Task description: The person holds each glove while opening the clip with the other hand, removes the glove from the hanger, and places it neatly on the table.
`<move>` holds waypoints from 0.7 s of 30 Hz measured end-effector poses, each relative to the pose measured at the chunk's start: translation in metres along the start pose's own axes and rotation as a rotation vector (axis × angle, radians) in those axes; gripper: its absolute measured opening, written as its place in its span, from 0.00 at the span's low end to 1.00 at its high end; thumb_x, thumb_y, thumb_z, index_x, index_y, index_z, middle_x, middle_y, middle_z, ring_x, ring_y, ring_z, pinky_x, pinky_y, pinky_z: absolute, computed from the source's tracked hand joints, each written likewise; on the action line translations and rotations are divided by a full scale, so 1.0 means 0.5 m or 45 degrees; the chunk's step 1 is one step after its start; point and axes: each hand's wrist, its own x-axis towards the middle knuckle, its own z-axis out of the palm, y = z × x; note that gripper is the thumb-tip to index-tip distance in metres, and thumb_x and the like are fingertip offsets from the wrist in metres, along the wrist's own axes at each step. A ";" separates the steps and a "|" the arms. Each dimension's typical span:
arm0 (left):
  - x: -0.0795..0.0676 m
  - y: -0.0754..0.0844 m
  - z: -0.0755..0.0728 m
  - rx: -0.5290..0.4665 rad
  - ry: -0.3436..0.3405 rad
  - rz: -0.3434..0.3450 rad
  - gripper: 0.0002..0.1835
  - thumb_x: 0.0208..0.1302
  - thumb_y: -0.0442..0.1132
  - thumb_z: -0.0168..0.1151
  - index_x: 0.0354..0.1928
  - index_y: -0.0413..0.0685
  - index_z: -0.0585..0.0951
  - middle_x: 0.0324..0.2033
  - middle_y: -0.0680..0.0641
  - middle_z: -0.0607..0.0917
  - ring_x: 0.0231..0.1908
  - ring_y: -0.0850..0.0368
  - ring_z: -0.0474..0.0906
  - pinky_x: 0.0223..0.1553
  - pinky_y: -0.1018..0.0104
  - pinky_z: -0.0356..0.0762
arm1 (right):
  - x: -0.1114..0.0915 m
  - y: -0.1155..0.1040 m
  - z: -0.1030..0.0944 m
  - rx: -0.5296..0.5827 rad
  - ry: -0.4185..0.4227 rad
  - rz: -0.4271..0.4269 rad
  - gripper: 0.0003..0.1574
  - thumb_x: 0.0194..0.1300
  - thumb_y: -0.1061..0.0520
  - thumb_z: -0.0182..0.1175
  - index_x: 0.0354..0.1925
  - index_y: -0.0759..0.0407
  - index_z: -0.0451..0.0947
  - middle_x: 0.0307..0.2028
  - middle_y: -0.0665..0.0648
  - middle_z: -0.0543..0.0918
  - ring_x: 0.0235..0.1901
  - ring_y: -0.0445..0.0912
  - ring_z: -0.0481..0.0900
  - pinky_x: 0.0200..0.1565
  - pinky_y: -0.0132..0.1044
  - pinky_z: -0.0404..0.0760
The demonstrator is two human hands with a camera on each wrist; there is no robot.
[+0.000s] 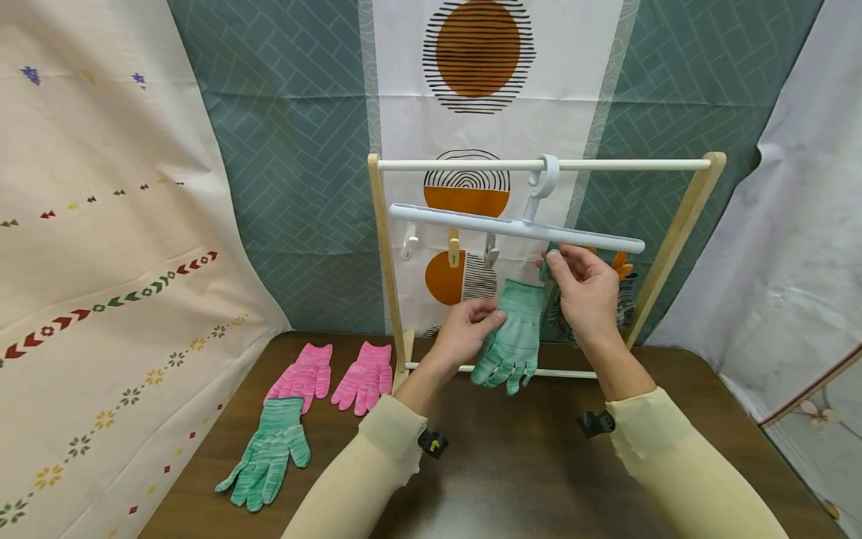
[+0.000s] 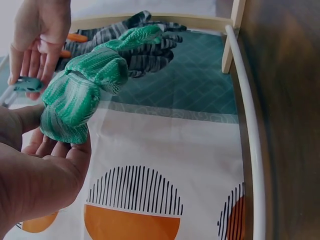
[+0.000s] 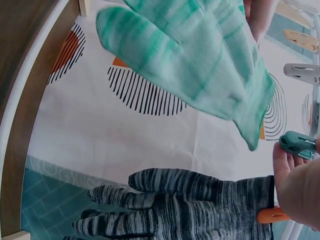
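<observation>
My left hand (image 1: 465,335) pinches a green knit glove (image 1: 517,329) at its side, fingers of the glove hanging down and cuff up. My right hand (image 1: 584,290) pinches a teal clip (image 3: 298,144) under the right half of a pale hanger (image 1: 465,221). In the right wrist view, a gap shows between the glove's cuff and this clip. Close by the right hand, a black-and-grey striped glove (image 3: 200,207) hangs from orange clips (image 3: 273,215); in the head view the hand partly hides it.
The tilted hanger hooks over the white top bar (image 1: 465,165) of a wooden-sided rack (image 1: 385,254). White, beige and grey clips (image 1: 491,251) dangle from its left half. On the brown table (image 1: 498,464), pink gloves (image 1: 367,378) and another green glove (image 1: 269,449) lie at left.
</observation>
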 end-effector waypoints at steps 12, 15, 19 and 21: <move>-0.025 -0.029 -0.029 -0.030 0.010 -0.004 0.19 0.79 0.41 0.63 0.63 0.35 0.82 0.48 0.40 0.90 0.45 0.55 0.84 0.49 0.63 0.81 | -0.002 0.002 -0.005 -0.023 -0.028 0.001 0.25 0.77 0.53 0.66 0.63 0.67 0.81 0.44 0.50 0.91 0.47 0.40 0.87 0.51 0.29 0.82; -0.033 -0.035 -0.036 -0.035 0.018 0.001 0.19 0.79 0.40 0.63 0.63 0.35 0.82 0.48 0.39 0.90 0.45 0.55 0.84 0.49 0.63 0.82 | -0.004 0.001 -0.006 -0.033 -0.040 0.008 0.26 0.77 0.53 0.66 0.65 0.67 0.80 0.46 0.52 0.90 0.49 0.40 0.86 0.53 0.28 0.81; -0.044 -0.039 -0.044 -0.039 0.023 0.007 0.18 0.79 0.39 0.63 0.63 0.36 0.82 0.47 0.40 0.91 0.44 0.56 0.84 0.49 0.63 0.82 | -0.006 0.003 -0.008 -0.043 -0.051 0.013 0.27 0.77 0.52 0.66 0.66 0.65 0.79 0.49 0.58 0.90 0.51 0.40 0.86 0.56 0.29 0.80; -0.050 -0.040 -0.048 -0.039 0.028 0.008 0.17 0.79 0.39 0.63 0.62 0.36 0.83 0.46 0.41 0.91 0.43 0.57 0.84 0.48 0.64 0.81 | -0.006 0.003 -0.008 -0.043 -0.054 0.010 0.27 0.77 0.52 0.66 0.67 0.65 0.79 0.50 0.60 0.89 0.51 0.40 0.86 0.56 0.29 0.80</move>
